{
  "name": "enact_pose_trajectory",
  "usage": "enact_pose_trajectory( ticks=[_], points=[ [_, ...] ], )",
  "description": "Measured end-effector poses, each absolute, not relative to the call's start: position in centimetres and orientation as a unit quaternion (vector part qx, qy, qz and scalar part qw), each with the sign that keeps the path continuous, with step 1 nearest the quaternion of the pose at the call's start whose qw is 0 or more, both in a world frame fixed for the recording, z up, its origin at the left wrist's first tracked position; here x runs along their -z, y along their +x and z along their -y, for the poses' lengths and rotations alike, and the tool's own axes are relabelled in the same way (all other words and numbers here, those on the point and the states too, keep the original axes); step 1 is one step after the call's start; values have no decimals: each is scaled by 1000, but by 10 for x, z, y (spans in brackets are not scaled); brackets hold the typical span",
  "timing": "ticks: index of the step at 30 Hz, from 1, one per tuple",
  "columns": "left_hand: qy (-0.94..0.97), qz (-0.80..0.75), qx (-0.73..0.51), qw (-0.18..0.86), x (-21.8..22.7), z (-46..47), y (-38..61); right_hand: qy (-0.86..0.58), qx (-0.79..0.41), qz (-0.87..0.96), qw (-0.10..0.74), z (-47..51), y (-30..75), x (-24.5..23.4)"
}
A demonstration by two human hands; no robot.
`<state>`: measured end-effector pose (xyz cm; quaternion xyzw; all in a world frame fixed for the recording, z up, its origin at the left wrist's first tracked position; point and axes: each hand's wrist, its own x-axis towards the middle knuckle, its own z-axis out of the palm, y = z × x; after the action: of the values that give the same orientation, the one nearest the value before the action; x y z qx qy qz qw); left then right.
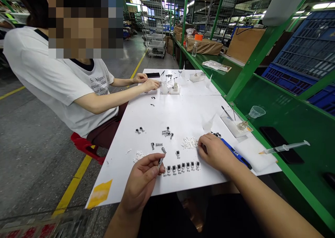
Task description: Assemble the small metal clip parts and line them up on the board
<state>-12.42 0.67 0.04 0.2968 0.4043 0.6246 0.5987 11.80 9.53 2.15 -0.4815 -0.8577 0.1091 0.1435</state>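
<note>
My left hand (141, 182) pinches a small silver metal part (160, 162) between thumb and fingers, above the white tabletop (180, 112). Curled at the right edge of a pile of tiny white pieces (189, 142) is my right hand (216, 152); its fingertips are tucked under, so whatever they grip is hidden. A row of small silver-and-black parts (183, 167) stands between my hands, with a single similar part (178, 154) just behind it. Loose metal parts (158, 144) lie beyond my left hand, and a second white pile (138, 156) is partly behind it.
A blue pen-like tool (235, 152), a syringe (285, 147) on a white pad (252, 154) and a clear tray (235, 123) with a small bottle lie to the right. A green frame (282, 175) borders that side. A co-worker (86, 81) handles small parts at far left.
</note>
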Motion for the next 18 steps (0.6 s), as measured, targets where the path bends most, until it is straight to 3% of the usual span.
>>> enact_pose_trajectory(
  ticks=[9, 18],
  points=[
    [303, -414, -625, 588, 3, -7, -127, -547, -171, 782, 245, -97, 125, -21],
    [328, -446, -621, 555, 5, -7, -125, -529, -432, 628, 373, -77, 137, -36]
  ],
)
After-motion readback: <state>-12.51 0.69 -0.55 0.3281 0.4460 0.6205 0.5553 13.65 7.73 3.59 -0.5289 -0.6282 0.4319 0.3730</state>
